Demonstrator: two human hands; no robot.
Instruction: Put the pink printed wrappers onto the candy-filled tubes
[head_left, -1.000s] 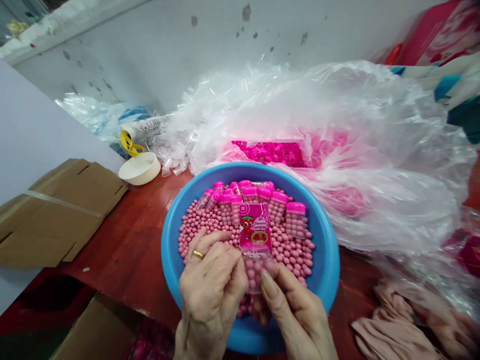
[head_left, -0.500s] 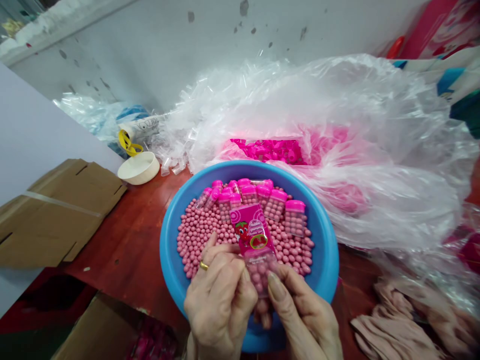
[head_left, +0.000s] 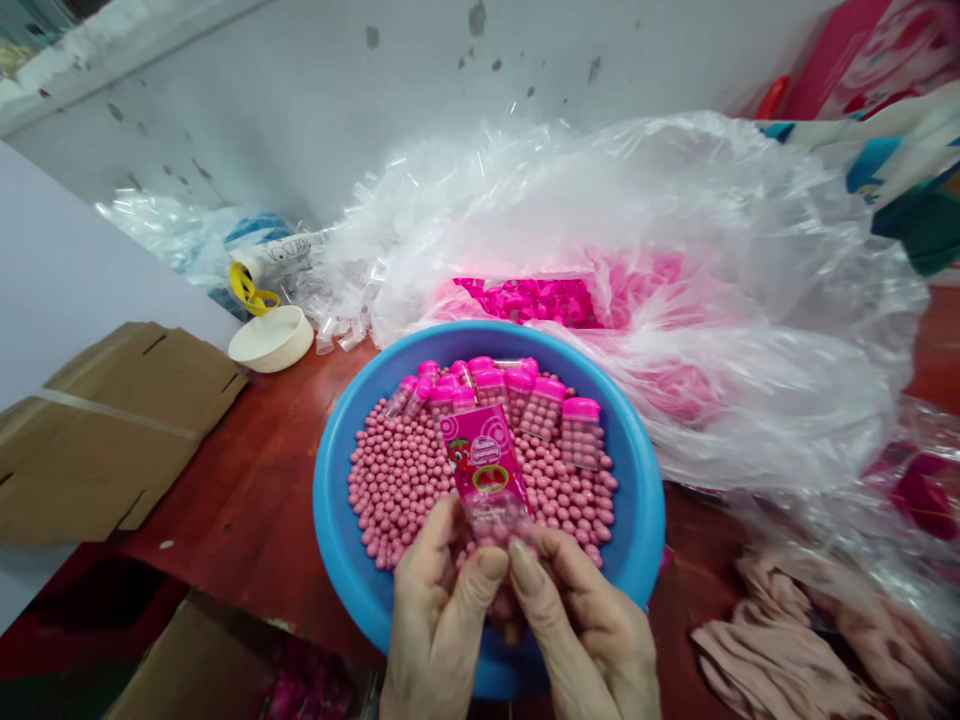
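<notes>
Both my left hand [head_left: 444, 610] and my right hand [head_left: 581, 620] are closed around the lower end of a small clear candy box [head_left: 489, 468]. Its upper part carries a pink printed wrap with a strawberry picture, and pink candy balls show through the lower part. My two thumbs meet at that lower end, which my fingers partly hide. Beneath is a blue basin [head_left: 341, 540] full of loose pink candy balls [head_left: 405, 470]. Several filled clear boxes with pink caps [head_left: 543, 405] lie on the candy toward the basin's far side.
Behind the basin, a large clear plastic bag [head_left: 750, 230] holds bright pink caps [head_left: 532, 300]. At left are a white round lid [head_left: 271, 340], yellow-handled scissors [head_left: 251, 290] and flattened cardboard [head_left: 112, 430]. A beige cloth [head_left: 772, 640] lies at right on the red table [head_left: 247, 520].
My left hand has turned from its back-up position and its thumb now presses near the right thumb on the box's lower end. The view has shifted slightly.
</notes>
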